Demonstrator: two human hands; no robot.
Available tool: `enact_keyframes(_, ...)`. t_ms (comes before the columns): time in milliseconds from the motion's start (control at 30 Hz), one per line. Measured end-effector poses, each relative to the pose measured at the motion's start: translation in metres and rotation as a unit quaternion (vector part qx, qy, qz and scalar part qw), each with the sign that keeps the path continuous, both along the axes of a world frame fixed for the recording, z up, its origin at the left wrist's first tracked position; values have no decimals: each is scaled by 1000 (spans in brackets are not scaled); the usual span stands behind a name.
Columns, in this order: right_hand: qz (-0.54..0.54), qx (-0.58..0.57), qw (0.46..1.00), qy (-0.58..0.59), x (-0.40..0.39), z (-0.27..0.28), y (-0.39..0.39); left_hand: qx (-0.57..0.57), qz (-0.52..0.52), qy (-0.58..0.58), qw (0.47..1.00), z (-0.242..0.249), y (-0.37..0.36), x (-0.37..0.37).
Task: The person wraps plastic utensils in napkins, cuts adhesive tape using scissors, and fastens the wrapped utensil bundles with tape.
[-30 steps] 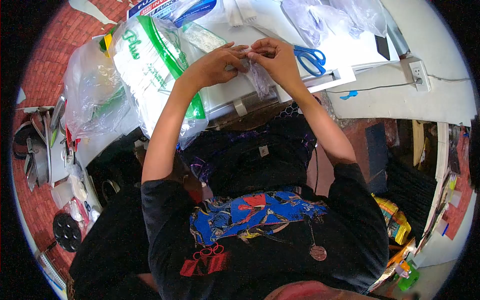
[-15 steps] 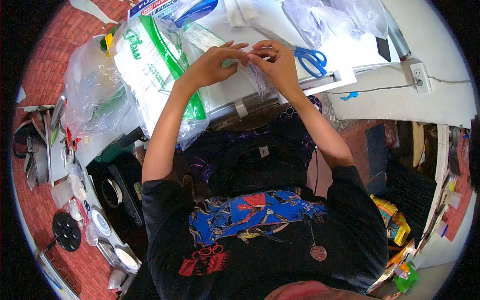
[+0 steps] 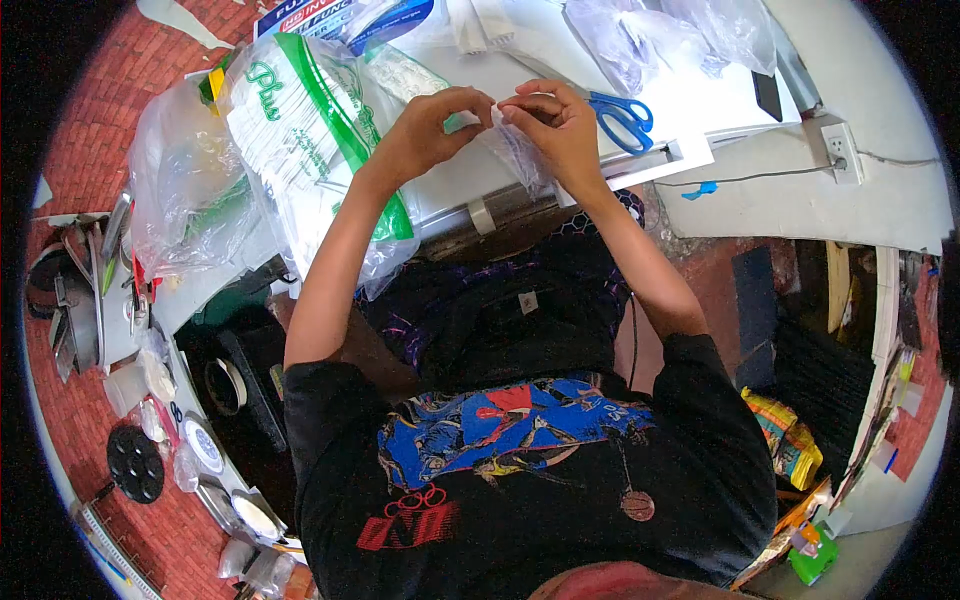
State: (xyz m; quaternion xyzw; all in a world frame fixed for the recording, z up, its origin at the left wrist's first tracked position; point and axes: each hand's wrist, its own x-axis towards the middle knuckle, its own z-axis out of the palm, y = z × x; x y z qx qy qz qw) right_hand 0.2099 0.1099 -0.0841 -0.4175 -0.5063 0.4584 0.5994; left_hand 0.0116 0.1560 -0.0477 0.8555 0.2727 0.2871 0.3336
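Over the white table, my left hand (image 3: 432, 132) and my right hand (image 3: 562, 138) meet with fingertips almost touching. Each hand pinches at the top of a small clear plastic bag (image 3: 520, 160), which hangs between them and partly behind my right fingers. Blue-handled scissors (image 3: 626, 124) lie just right of my right hand. A large clear pack with a green band and white contents (image 3: 300, 130) lies left of my left hand. Behind the hands rests a smaller clear bag with white contents (image 3: 405, 75).
Clear plastic bags (image 3: 660, 40) lie at the back right, near a dark phone-like object (image 3: 767, 97). A crumpled clear bag (image 3: 190, 180) sits at the left. A wall outlet (image 3: 840, 150) with a cord is at the right.
The fingers of my left hand have curled in, closing toward the thumb. My right fingers have shifted slightly at the bag's top.
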Motion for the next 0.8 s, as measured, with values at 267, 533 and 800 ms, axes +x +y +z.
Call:
enact_keyframes(267,-1,-3,1000,-13,-2,-1,0,-4,-8,22,1000,-2,0,-3)
enact_keyframes(533,-29,12,979,-201,-3,9,2,-5,-40,-9,999,-3,2,-5)
enact_keyframes(800,-43,38,963,-264,-2,9,9,-23,-25,-3,999,-10,5,-9)
